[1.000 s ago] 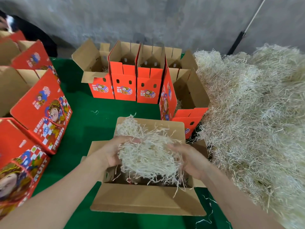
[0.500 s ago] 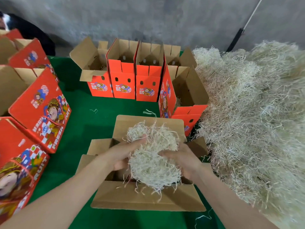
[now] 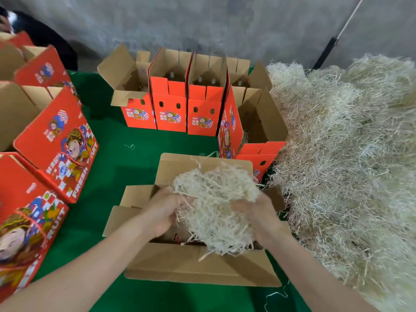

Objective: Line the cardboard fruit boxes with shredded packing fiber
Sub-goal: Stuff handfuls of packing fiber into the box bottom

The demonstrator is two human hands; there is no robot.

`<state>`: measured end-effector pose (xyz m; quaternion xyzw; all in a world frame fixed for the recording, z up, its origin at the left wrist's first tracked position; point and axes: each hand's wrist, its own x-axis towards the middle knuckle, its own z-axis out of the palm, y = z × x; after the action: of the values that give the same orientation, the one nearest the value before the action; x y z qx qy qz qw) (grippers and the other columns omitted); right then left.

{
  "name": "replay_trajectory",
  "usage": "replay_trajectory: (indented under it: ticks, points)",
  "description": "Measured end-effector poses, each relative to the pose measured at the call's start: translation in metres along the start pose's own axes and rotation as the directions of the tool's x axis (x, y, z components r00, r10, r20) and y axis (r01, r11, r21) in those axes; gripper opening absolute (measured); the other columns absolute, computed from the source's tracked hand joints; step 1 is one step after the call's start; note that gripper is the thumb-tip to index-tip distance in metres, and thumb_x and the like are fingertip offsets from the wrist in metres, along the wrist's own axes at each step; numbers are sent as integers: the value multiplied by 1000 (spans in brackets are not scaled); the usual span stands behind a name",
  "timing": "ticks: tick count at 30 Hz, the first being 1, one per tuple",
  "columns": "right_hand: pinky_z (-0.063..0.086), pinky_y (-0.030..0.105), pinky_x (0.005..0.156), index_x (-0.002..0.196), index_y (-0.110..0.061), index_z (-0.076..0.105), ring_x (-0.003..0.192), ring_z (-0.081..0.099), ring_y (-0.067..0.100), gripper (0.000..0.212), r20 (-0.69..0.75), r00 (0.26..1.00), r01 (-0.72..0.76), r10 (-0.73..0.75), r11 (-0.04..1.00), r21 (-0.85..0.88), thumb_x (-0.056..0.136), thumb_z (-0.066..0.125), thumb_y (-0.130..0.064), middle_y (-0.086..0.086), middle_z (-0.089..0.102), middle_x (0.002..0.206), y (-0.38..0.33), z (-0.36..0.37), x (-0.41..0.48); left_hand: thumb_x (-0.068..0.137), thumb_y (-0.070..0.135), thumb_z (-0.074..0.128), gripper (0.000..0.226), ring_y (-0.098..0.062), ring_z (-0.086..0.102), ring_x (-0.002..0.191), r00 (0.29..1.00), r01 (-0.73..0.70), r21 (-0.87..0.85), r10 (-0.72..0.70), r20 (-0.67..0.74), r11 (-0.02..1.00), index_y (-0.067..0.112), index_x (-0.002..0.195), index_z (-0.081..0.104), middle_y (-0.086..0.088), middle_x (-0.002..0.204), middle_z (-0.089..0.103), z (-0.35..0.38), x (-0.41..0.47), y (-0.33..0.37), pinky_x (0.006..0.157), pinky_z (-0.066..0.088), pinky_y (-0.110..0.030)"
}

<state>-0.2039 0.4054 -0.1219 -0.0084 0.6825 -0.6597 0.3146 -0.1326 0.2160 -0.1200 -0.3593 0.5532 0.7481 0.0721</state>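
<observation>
Spread wider than half a second ago, the wad of shredded fiber (image 3: 213, 203) now reaches further right, and the right hand has shifted outward with it.

At far left, red printed fruit boxes (image 3: 56, 143) with a cartoon figure and the words "FRESH FRUIT" stand stacked on a green table cloth (image 3: 117, 158). Behind, a row of open red boxes (image 3: 171, 109) stands upright, flaps raised, against a grey wall (image 3: 202, 23).

Near the center, the left hand (image 3: 164, 212) grips the wad's left edge, fingers curled into the strands. The wad hangs between both hands, directly over the mouth of an open cardboard box (image 3: 198, 266) whose flaps are folded outward. Its lower strands dangle over the box's near edge — whether it touches the bottom cannot be seen.

The right hand (image 3: 258, 216) clutches the wad's right side, fingertips buried in fiber.

At right, a large heap of loose fiber (image 3: 349, 165) lies just beside the box — pale, straw-like, filling that side.
</observation>
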Motion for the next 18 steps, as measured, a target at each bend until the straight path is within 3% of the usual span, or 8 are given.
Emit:
replay_trajectory:
  ticks: [4, 7, 10, 12, 14, 15, 16, 18]
  points:
    - [27, 47, 105, 124, -16, 37, 111, 48, 16, 69, -129, 989, -61, 75, 992, 112, 68, 76, -9, -7, 49, 113, 2, -29, 0, 76, 3, 58, 30, -35, 59, 107, 997, 52, -251, -36, 67, 967, 1, 106, 55, -19, 118, 61, -34, 5, 3, 78, 52, -51]
    - [41, 27, 84, 115, -19, 44, 101, 57, 13, 61, -35, 998, -56, 59, 994, 90, 66, 79, -10, -2, 64, 101, 5, -15, -1, 71, 10, 60, 27, -27, 69, 71, 959, 167, -214, -108, 262, 963, 4, 97, 58, -12, 81, 72, -30, 0, 1, 58, 55, -39]
    - [40, 21, 73, 110, -34, 48, 97, 60, -2, 60, 119, 993, -27, 19, 998, 61, 62, 81, -20, -25, 68, 94, 3, -1, -4, 66, -2, 61, 8, -19, 58, 52, 946, 184, -173, -127, 300, 968, 2, 73, 59, -9, 69, 59, -19, 0, -3, 50, 50, -27]
    - [41, 31, 97, 127, -32, 43, 117, 52, 4, 82, 203, 979, -2, 13, 999, -54, 56, 84, -34, -20, 61, 119, 5, 6, -3, 70, -9, 65, 15, -16, 62, 62, 975, 68, -7, -65, 215, 998, 0, 81, 61, -9, 78, 62, -13, 1, -7, 61, 51, -24]
    - [38, 35, 104, 131, -33, 39, 123, 47, 6, 94, 201, 979, 37, 5, 978, -205, 52, 88, -36, -17, 55, 127, 8, 18, -5, 64, -1, 77, 61, -19, 63, 101, 972, -16, 85, -5, 236, 996, -3, 119, 50, -14, 110, 63, -3, -3, -9, 94, 48, -32]
    - [44, 27, 97, 121, -37, 44, 116, 52, 2, 80, 168, 986, 55, -16, 971, -231, 56, 88, -26, -22, 60, 117, 9, 22, -4, 59, 3, 81, 82, -21, 56, 114, 967, -19, 87, -4, 256, 996, 2, 131, 42, -15, 123, 57, -1, -4, -12, 104, 41, -38]
    - [49, 18, 85, 109, -40, 49, 106, 59, -1, 67, 137, 990, 71, -38, 968, -239, 61, 85, -12, -24, 65, 104, 9, 23, -3, 58, 3, 81, 85, -21, 53, 118, 968, -19, 93, -5, 251, 995, -3, 131, 37, -14, 126, 55, 0, -5, -12, 108, 35, -38]
    - [53, 15, 68, 100, -35, 57, 92, 67, 5, 57, 103, 992, 87, -67, 975, -204, 68, 74, 8, -15, 71, 96, 8, 17, -1, 66, -7, 74, 87, -15, 55, 112, 978, -45, 111, 21, 206, 993, 18, 135, 27, -6, 118, 58, -7, -2, -11, 105, 33, -30]
